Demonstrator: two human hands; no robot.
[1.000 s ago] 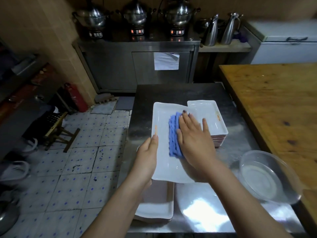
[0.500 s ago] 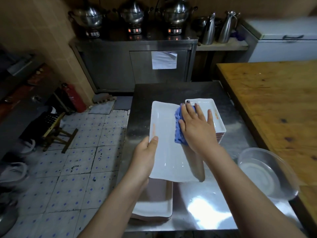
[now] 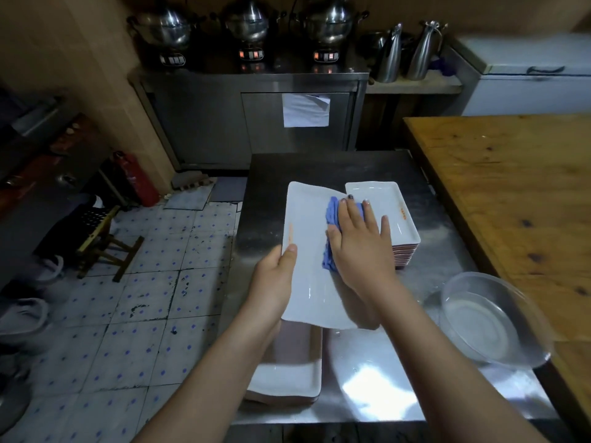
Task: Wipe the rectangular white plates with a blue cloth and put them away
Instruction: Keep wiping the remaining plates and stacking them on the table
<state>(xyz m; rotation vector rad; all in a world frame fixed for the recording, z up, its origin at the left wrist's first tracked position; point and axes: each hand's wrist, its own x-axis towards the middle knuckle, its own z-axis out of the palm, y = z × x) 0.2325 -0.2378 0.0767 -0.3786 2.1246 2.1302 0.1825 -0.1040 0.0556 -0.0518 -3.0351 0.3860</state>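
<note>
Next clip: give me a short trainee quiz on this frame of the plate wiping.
1. True or false: the right hand presses the blue cloth flat onto the rectangular white plate gripped at its edge by the left hand.
2. What lies just beyond the right hand's fingertips? A) a stack of rectangular white plates B) a wooden spoon C) a red cup
3. Apart from the held plate, how many plate stacks rest on the steel table?
Key: 1 true; 2 A; 3 two, the far one and the near stack under the left forearm.
</note>
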